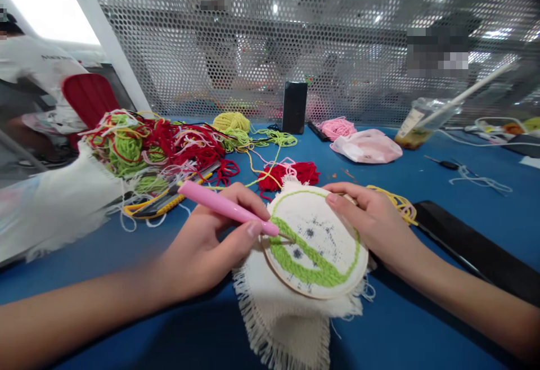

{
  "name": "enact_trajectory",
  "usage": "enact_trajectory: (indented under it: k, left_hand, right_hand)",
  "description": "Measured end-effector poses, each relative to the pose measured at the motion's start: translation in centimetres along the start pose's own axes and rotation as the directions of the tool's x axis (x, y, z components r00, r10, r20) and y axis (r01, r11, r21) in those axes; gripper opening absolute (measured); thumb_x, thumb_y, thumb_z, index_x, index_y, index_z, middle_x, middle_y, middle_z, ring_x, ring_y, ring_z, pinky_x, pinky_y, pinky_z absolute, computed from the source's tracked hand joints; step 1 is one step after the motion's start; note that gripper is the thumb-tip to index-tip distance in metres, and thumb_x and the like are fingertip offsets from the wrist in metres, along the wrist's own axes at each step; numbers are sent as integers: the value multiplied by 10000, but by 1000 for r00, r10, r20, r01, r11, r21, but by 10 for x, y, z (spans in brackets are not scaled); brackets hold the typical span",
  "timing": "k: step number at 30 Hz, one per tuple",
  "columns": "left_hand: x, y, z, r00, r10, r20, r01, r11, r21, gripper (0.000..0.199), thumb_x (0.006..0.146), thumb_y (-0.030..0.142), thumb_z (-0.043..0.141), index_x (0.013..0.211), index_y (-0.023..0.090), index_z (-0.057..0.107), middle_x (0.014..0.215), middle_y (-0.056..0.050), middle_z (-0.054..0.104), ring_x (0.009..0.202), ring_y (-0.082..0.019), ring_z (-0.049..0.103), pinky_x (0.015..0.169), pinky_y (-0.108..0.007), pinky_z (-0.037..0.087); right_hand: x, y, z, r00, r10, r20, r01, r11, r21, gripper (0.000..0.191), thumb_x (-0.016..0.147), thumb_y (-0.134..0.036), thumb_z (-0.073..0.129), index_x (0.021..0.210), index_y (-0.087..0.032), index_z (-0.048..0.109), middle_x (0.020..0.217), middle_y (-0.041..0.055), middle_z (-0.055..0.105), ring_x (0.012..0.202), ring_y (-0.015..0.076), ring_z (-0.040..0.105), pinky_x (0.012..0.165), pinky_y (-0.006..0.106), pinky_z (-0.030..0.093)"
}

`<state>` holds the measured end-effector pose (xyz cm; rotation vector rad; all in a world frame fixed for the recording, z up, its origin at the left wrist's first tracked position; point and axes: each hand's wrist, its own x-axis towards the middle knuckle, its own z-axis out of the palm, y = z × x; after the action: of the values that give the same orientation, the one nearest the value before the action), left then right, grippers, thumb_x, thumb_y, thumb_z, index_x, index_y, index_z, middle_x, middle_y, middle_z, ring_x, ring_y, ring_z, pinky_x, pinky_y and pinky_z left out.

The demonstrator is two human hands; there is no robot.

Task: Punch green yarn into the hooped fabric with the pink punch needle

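A round embroidery hoop [314, 297] holds cream cloth [291, 325] with fringed edges hanging below it. Green yarn [310, 255] forms an outline, a diagonal band and a filled lower left part, and dark marks dot the cloth. Between the thumb and fingers of my left hand [219, 240] is a pink punch needle [228, 204], its metal tip at the green band. My right hand [363, 212] grips the hoop's upper right rim, thumb on the cloth and the other fingers partly hidden behind.
Tangled red and green yarn [169, 145] lies at the back left near a yellow-handled cutter [160, 204]. A phone [294, 107] stands behind the hoop. On the right are a plastic cup [417, 125], a pink bag [367, 146] and a long black object [472, 243]. A person [37, 77] sits far left.
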<state>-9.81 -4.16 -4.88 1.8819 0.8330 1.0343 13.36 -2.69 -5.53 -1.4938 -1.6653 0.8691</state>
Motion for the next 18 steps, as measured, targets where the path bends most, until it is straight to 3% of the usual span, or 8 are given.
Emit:
enact_trajectory:
  k: [6,18]
  left_hand:
    - [-1,0,0,1000,-15,7,16,1000,-16,87,839,235,452,864,182,515,782,-4,497,545,-85,470,473,-204,400]
    - [0,3,1,986,107,128,-122,986,112,131,817,112,453,904,183,518,834,-20,528,716,-108,536,614,-197,461]
  right_hand:
    - [-1,1,-1,1000,-15,-18,15,1000,-20,236,798,-351,455,898,-196,602,740,23,631,595,137,535,465,225,376]
    - [-4,-1,1,997,-56,-56,58,997,42,194,804,-333,476,880,-210,606,750,5,631,590,112,519,461,203,372]
